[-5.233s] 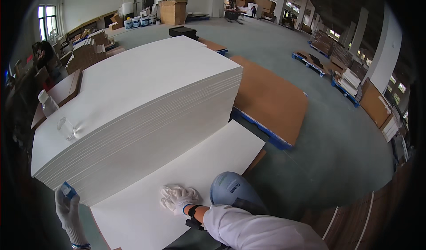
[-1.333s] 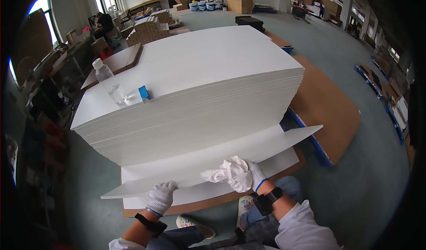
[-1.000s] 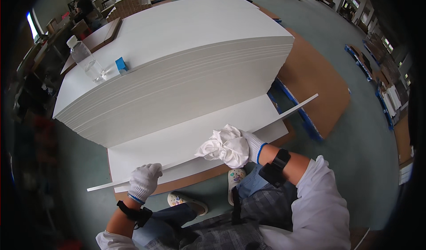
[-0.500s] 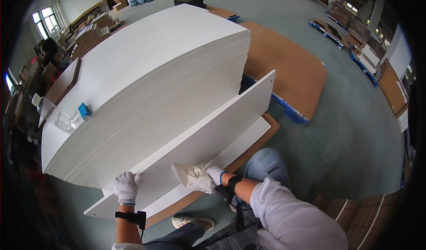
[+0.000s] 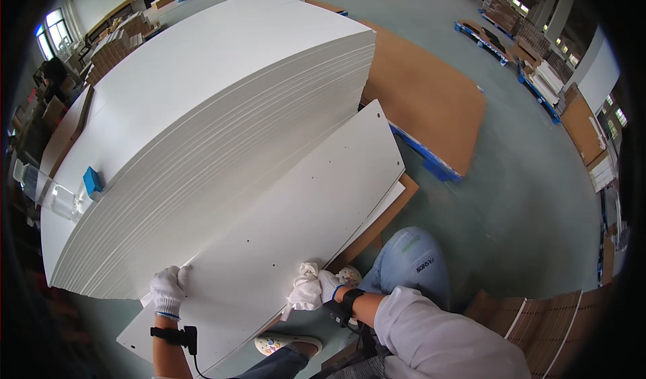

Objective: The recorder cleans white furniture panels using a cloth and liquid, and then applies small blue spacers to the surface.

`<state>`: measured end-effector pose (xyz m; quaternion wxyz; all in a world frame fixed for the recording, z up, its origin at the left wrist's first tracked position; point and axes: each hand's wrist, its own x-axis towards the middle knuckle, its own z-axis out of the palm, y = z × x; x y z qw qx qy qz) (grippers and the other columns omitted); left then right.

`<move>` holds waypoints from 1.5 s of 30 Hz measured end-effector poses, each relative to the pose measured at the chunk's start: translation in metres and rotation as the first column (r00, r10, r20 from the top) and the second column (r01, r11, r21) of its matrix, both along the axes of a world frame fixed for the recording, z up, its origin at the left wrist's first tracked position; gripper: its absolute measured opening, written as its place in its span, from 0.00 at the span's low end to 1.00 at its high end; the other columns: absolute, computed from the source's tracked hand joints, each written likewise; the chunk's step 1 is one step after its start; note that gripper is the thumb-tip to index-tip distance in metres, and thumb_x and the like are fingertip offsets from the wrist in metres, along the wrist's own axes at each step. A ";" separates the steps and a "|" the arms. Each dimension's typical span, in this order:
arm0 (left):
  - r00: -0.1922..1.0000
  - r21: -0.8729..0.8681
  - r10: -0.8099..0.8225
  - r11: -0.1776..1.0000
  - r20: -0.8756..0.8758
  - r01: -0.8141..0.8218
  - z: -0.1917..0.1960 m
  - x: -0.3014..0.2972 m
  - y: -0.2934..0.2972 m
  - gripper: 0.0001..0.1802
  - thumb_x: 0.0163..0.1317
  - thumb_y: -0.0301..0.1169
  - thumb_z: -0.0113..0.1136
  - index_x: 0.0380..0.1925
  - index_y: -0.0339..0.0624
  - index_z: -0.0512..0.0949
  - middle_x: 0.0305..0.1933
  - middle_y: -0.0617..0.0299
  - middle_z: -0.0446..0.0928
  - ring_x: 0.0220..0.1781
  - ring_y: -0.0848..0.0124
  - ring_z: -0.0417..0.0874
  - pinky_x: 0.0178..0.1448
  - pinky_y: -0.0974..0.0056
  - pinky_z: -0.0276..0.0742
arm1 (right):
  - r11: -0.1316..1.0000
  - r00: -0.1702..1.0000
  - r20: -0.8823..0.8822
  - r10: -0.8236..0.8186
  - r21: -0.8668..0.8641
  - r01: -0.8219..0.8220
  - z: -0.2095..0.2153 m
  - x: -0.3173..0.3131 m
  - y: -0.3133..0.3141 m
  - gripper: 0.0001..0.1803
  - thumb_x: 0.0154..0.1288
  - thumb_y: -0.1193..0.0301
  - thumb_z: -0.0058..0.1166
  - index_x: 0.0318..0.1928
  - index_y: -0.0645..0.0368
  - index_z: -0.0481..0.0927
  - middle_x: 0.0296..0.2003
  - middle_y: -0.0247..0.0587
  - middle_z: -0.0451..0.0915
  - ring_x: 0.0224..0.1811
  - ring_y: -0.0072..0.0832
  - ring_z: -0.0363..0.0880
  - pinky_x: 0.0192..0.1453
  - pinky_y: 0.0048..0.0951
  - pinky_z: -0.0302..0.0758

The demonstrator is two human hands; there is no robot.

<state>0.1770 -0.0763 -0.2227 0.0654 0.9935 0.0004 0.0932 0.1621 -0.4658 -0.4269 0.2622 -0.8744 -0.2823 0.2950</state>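
Note:
A long white panel with small drilled holes leans at a slant beside a tall stack of white boards. My left hand, in a white knitted glove, is closed over the panel's far edge near its left end. Lower down, toward the panel's near edge, my right hand, gloved too, grips a crumpled white cloth that lies against the panel. The fingers of that hand are partly hidden by the cloth.
On the stack's left end are a clear plastic bottle lying on its side and a small blue block. A brown board rests on a blue pallet beyond the panel. Brown ribbed material stands at lower right.
The panel has tipped flatter, so more of its drilled face shows. My right hand and the cloth have moved to its near edge. My left hand keeps its hold.

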 end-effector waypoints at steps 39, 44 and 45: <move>0.771 0.110 0.372 0.922 -0.517 -0.371 -0.177 -0.016 -0.132 0.37 0.61 0.49 0.49 0.67 0.45 0.57 0.72 0.50 0.54 0.73 0.47 0.50 0.76 0.46 0.39 | 0.976 0.914 0.375 0.154 -0.200 -0.082 0.074 0.079 0.096 0.32 0.55 0.48 0.53 0.60 0.41 0.68 0.61 0.40 0.64 0.61 0.41 0.65 0.61 0.49 0.65; 0.909 0.074 0.387 0.922 -0.155 -0.380 -0.202 -0.047 -0.113 0.37 0.63 0.53 0.47 0.66 0.43 0.59 0.70 0.48 0.56 0.73 0.46 0.50 0.76 0.45 0.38 | 0.936 0.916 0.391 0.088 -0.346 0.058 0.044 0.147 0.044 0.39 0.57 0.48 0.51 0.69 0.35 0.55 0.73 0.43 0.45 0.74 0.51 0.38 0.71 0.64 0.41; 0.917 0.086 0.372 0.928 -0.144 -0.363 -0.199 -0.041 -0.120 0.36 0.64 0.53 0.46 0.66 0.42 0.60 0.70 0.47 0.56 0.73 0.46 0.51 0.76 0.45 0.37 | 0.908 0.866 0.495 -0.075 -0.325 0.265 0.026 0.171 0.000 0.40 0.56 0.46 0.50 0.69 0.37 0.55 0.72 0.44 0.44 0.74 0.52 0.39 0.70 0.65 0.42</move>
